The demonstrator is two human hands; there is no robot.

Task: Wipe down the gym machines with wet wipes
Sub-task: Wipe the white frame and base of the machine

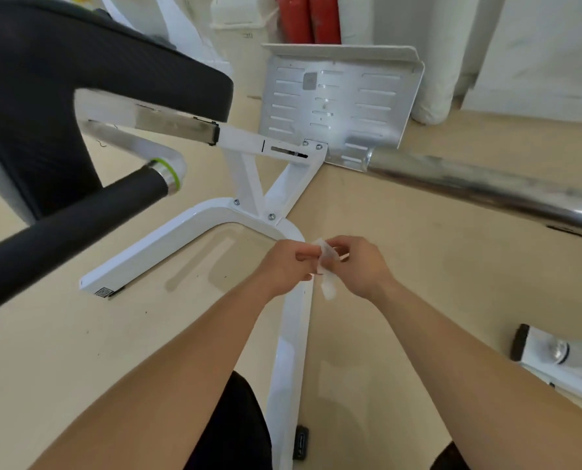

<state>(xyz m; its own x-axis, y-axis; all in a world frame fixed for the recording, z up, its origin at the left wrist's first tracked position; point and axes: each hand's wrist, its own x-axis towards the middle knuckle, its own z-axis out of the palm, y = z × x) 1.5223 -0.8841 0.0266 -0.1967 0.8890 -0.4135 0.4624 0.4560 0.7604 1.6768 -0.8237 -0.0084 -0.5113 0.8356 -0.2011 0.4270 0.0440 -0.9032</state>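
Left hand (284,268) and right hand (360,268) pinch one small white wet wipe (326,256) between them, over the bend of the white machine frame (157,245). Sticker (103,292) on the frame's end; print too small to read.

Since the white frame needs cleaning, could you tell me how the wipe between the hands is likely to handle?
Probably floppy: the wipe droops limply below the left hand and right hand. Likely very light, since a pinch of the fingers holds it. Being crumpled, it may bunch when pushed.
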